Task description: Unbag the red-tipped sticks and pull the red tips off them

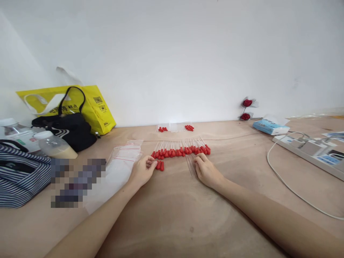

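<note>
Yellow bag [106, 111], beyond and left of the left hand [143, 170]: black Chinese print, only 糕点 readable, rest cut by a strap or blurred, plus two QR codes [99, 104] with tiny illegible print. Blue pack [270, 127], beyond and right of the right hand [208, 168]: white lettering, too blurred to read. Also illegible: blue-and-white labels [328, 159] on the power strip [309, 154], right of that hand.

Wood-look table [172, 215], smooth; red bulbs [176, 153] rubbery, matt.
</note>
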`<state>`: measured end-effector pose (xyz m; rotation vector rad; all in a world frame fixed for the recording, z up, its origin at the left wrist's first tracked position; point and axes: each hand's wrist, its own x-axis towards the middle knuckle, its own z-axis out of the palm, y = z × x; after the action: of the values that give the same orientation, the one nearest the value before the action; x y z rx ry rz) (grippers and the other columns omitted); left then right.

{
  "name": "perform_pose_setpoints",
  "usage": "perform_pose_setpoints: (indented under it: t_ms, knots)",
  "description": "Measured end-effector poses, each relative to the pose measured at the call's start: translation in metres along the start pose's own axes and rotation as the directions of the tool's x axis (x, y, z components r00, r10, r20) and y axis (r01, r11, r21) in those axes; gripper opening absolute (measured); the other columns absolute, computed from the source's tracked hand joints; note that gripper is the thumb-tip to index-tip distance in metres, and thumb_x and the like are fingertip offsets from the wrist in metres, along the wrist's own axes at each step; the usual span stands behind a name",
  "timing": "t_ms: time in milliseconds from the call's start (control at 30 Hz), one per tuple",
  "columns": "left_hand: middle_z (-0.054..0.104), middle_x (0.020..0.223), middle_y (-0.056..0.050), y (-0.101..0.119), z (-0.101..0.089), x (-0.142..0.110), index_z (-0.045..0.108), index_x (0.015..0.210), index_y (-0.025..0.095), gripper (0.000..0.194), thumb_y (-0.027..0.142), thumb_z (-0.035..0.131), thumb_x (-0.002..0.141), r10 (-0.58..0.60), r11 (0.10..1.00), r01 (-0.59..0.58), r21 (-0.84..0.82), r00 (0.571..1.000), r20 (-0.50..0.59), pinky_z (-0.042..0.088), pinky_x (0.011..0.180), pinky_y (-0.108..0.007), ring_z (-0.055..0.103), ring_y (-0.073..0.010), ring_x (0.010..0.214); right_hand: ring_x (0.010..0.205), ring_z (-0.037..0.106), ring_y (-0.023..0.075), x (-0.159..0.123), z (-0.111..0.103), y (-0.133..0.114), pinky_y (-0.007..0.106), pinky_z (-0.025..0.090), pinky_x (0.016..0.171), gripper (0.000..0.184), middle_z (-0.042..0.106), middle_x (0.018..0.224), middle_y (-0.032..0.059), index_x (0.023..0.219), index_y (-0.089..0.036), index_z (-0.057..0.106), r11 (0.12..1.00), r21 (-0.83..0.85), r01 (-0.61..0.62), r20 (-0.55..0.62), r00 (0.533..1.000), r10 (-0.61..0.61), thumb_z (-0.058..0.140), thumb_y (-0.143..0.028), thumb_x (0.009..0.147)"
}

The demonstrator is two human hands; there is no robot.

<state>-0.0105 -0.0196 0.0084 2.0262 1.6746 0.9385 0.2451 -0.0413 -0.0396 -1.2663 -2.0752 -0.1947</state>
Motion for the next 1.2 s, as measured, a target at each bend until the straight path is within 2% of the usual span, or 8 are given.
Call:
perform_pose_setpoints:
  t_ms: [133, 300, 367, 500, 667, 1000, 1133, 1200]
  knots:
    - [0.064, 0.067, -0.001, 0.001, 0.003, -0.002, 0.056, 0.074, 0.018, 0.018, 0.035, 0.051, 0.069, -0.006, 0.999, 0.007, -0.048, 1.000, 0.022, 0.050, 0.059, -0.028, 0.061, -0.0153, 0.062, 0.074, 0.053, 0.0156, 0.001, -0.003, -0.003, 0.028, 0.048, 0.065, 0.015, 0.049, 0.086, 0.0078, 0.082, -0.017, 0.048, 0.997, 0.064, 0.030, -0.001, 1.000, -0.030, 0.036, -0.008, 0.080]
    - [0.063, 0.065, -0.001, -0.003, 0.003, -0.001, 0.055, 0.079, 0.016, 0.023, 0.037, 0.052, 0.069, -0.100, 0.984, 0.104, -0.141, 0.994, 0.035, 0.051, 0.054, -0.027, 0.060, -0.0141, 0.055, 0.072, 0.053, 0.0153, 0.001, -0.004, -0.004, 0.028, 0.048, 0.066, 0.012, 0.050, 0.082, 0.0065, 0.081, -0.017, 0.048, 0.996, 0.092, 0.008, 0.001, 1.000, -0.008, 0.037, -0.013, 0.083]
    - [0.063, 0.065, -0.001, -0.004, -0.001, 0.000, 0.056, 0.077, 0.017, 0.021, 0.036, 0.050, 0.070, -0.079, 0.994, 0.078, -0.076, 0.997, -0.016, 0.050, 0.054, -0.025, 0.060, -0.0138, 0.056, 0.071, 0.053, 0.0153, 0.001, -0.004, -0.003, 0.027, 0.047, 0.065, 0.012, 0.051, 0.081, 0.0062, 0.082, -0.018, 0.049, 0.995, 0.103, 0.004, -0.025, 1.000, -0.001, 0.037, -0.013, 0.083]
    - [0.063, 0.070, -0.002, -0.006, -0.010, 0.009, 0.057, 0.076, 0.018, 0.019, 0.033, 0.047, 0.071, 0.057, 0.986, -0.036, 0.160, 0.990, -0.128, 0.048, 0.059, -0.025, 0.059, -0.0147, 0.061, 0.071, 0.054, 0.0155, 0.001, -0.004, -0.002, 0.027, 0.047, 0.065, 0.012, 0.052, 0.081, 0.0057, 0.083, -0.018, 0.049, 0.990, 0.139, -0.008, -0.066, 0.998, 0.017, 0.038, -0.014, 0.082]
    - [0.066, 0.086, -0.008, -0.011, -0.011, 0.029, 0.062, 0.083, 0.016, 0.025, 0.033, 0.048, 0.072, 0.089, 0.914, -0.047, 0.403, 0.992, -0.085, 0.047, 0.070, -0.030, 0.061, -0.0212, 0.078, 0.072, 0.055, 0.0153, 0.002, -0.006, -0.003, 0.027, 0.047, 0.067, 0.013, 0.052, 0.084, 0.0065, 0.083, -0.018, 0.050, 0.987, 0.160, -0.019, -0.076, 0.997, 0.032, 0.038, -0.014, 0.082]
    - [0.067, 0.066, -0.006, -0.015, -0.005, 0.049, 0.063, 0.060, 0.019, 0.018, 0.030, 0.051, 0.069, 0.028, 0.865, 0.010, 0.501, 0.997, -0.068, 0.043, 0.056, -0.027, 0.061, -0.0212, 0.065, 0.071, 0.055, 0.0144, 0.002, -0.008, -0.005, 0.025, 0.047, 0.062, 0.013, 0.053, 0.085, 0.0061, 0.084, -0.018, 0.051, 0.992, 0.122, -0.018, -0.087, 0.996, 0.029, 0.039, -0.014, 0.080]
    - [0.065, 0.073, -0.008, -0.011, -0.010, 0.045, 0.061, 0.064, 0.018, 0.016, 0.025, 0.048, 0.071, 0.071, 0.845, 0.011, 0.535, 0.989, -0.131, 0.043, 0.064, -0.031, 0.060, -0.0240, 0.074, 0.073, 0.055, 0.0158, 0.003, -0.010, -0.005, 0.028, 0.046, 0.065, 0.013, 0.055, 0.084, 0.0068, 0.083, -0.018, 0.053, 0.995, 0.102, -0.017, -0.102, 0.994, 0.027, 0.041, -0.014, 0.079]
    - [0.063, 0.080, -0.009, -0.004, -0.012, 0.037, 0.061, 0.070, 0.017, 0.017, 0.024, 0.045, 0.074, 0.152, 0.836, -0.041, 0.547, 0.975, -0.160, 0.042, 0.071, -0.033, 0.057, -0.0249, 0.082, 0.081, 0.054, 0.0184, 0.003, -0.013, -0.006, 0.031, 0.045, 0.072, 0.014, 0.058, 0.085, 0.0074, 0.085, -0.017, 0.056, 0.999, 0.048, -0.003, -0.140, 0.990, 0.010, 0.044, -0.015, 0.078]
